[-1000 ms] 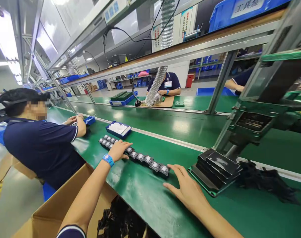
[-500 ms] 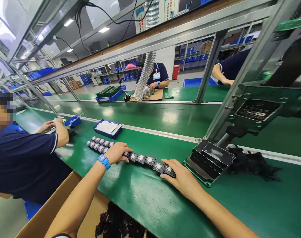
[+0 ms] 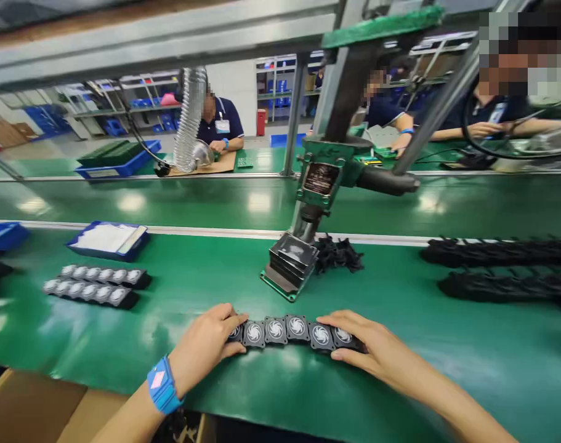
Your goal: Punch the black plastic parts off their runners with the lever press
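A row of small black cooling fans (image 3: pixel 275 331) with white swirl-marked faces lies lengthwise between my hands, slightly bent along its length. My left hand (image 3: pixel 210 335) grips its left end with thumb and fingers on opposite sides, a blue band round the wrist. At the other end, my right hand (image 3: pixel 361 338) pinches the last fans the same way and partly covers them. Behind the row stands a green hand press (image 3: pixel 324 175), its black block (image 3: pixel 292 258) low over a green-edged base plate (image 3: pixel 280 288).
Two more rows of fans (image 3: pixel 90 289) lie at left, before a blue tray (image 3: pixel 135 243) of white sheets. Dark tangled pieces (image 3: pixel 340 253) sit beside the press; long black rows (image 3: pixel 506 271) lie at right. A cardboard box (image 3: pixel 35 406) stands below the bench edge. Co-workers sit across.
My view has turned right. Both hands have carried the row of fans rightward, away from the other rows and in front of the press. The co-worker at left is out of view.
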The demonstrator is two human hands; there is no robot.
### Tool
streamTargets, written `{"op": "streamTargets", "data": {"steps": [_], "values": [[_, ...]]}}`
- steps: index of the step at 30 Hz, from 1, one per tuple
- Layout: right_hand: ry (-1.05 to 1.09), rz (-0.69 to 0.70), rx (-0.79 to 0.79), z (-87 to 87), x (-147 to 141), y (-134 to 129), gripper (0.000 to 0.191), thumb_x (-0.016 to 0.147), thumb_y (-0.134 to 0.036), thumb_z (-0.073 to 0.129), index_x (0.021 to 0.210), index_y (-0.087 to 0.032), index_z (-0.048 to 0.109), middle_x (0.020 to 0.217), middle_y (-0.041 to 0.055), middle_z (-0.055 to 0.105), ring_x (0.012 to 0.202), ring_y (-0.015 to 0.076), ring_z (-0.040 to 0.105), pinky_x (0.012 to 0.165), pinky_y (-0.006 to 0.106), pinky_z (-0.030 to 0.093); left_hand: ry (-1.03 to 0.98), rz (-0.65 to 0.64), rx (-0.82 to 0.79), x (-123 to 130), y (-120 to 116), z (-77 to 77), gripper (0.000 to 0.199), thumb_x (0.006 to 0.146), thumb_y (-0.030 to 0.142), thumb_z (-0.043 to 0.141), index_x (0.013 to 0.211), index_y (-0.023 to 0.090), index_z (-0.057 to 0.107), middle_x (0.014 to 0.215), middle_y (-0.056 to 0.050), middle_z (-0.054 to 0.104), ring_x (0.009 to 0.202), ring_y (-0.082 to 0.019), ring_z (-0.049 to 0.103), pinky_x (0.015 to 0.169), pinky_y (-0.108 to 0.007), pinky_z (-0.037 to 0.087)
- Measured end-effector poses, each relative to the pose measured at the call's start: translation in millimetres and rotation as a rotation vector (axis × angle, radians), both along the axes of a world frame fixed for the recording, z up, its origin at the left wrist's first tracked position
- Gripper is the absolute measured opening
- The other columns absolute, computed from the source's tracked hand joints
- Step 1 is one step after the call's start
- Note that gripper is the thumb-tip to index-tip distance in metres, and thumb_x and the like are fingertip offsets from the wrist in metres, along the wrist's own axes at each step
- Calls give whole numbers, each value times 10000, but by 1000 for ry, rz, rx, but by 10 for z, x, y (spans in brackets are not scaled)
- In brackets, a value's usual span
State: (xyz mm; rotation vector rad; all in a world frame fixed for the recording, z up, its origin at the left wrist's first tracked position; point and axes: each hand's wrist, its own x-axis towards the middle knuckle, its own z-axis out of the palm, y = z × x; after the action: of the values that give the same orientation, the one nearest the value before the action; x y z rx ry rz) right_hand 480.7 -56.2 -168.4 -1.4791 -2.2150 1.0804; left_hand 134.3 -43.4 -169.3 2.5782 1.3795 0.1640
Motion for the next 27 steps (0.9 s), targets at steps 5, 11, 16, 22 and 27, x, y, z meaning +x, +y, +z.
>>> {"op": "streamTargets", "data": {"steps": [5, 11, 16, 22, 27], "values": [[-45, -83, -8, -1, 472, -127, 479, 871, -523, 585, 1304, -318, 598, 1325, 66, 578, 1195, 256, 570, 1035, 408, 457, 27, 8, 48, 564, -150, 26, 603, 710, 294, 851, 1249, 199, 598, 1041, -59, 672, 889, -241, 660, 798, -371, 554], [5, -258, -3, -151, 548, -218, 675, 767, -469, 719, 1385, -335, 483, 1363, 58, 528, 1214, 252, 545, 1027, 410, 466, -69, -81, 122, 1220, -125, 116, 912, 630, 521, 859, 1372, 161, 470, 1266, -140, 633, 1068, -311, 619, 868, -449, 534], [95, -245, 16, -267, 559, -205, 487, 794, -421, 708, 1252, -298, 592, 1256, 55, 593, 1138, 221, 587, 988, 360, 486, -69, -102, 39, 1551, 10, 20, 669, 736, 322, 836, 1310, 177, 524, 1181, -98, 689, 1016, -273, 662, 888, -425, 543], [159, -207, -12, -276, 615, -191, 411, 817, -432, 703, 1195, -291, 622, 1196, 41, 614, 1065, 190, 605, 944, 317, 498, -114, -154, -82, 1505, 10, -76, 570, 779, 293, 799, 1290, 255, 551, 1188, -42, 687, 1027, -245, 674, 900, -403, 565], [89, -230, 49, -158, 833, -14, 781, 713, -680, 701, 1375, -315, 506, 1276, 82, 541, 808, 152, 568, 727, 303, 522, -241, -115, 46, 1374, 5, 45, 734, 781, 525, 740, 1400, 244, 463, 1286, -98, 637, 1142, -294, 617, 958, -454, 520]]}}
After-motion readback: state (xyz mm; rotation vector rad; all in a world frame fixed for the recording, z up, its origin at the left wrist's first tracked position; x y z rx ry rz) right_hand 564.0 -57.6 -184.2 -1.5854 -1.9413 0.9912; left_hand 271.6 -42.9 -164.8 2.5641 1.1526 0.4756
